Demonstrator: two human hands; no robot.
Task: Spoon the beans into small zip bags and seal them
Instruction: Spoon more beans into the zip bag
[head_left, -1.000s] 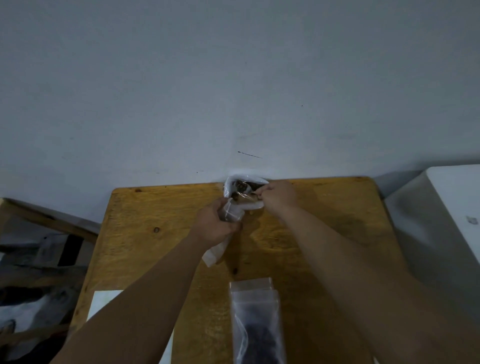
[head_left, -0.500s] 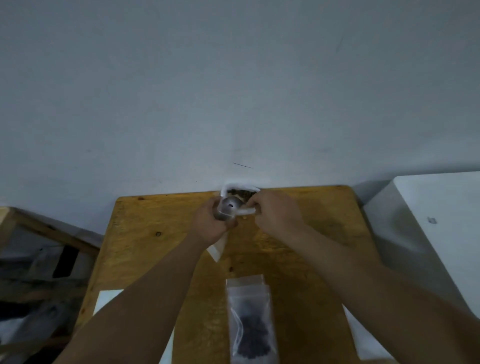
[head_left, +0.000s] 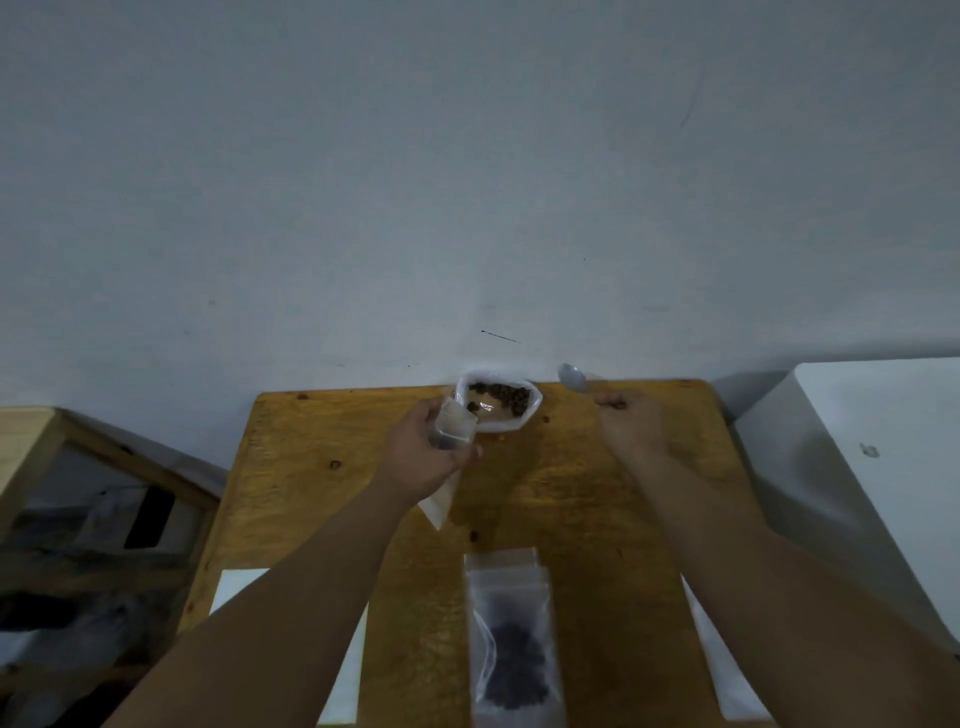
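My left hand (head_left: 423, 457) grips a small clear zip bag (head_left: 453, 431) with its mouth open and a few dark beans inside. Just beyond it, against the wall, stands an open white bag of dark beans (head_left: 497, 402). My right hand (head_left: 631, 423) holds a metal spoon (head_left: 571, 376) by the handle, its bowl raised to the right of the bean bag and looking empty. A filled zip bag (head_left: 511, 639) with dark beans lies flat near the table's front edge.
The wooden table (head_left: 571, 493) stands against a grey wall. White sheets (head_left: 234, 590) lie at its front left and front right. A white cabinet (head_left: 872, 447) is to the right, a wooden shelf unit (head_left: 78, 493) to the left.
My right hand has drawn the spoon away from the small bag's mouth and moved right. The left hand keeps its hold on the small bag, now slightly lower and left.
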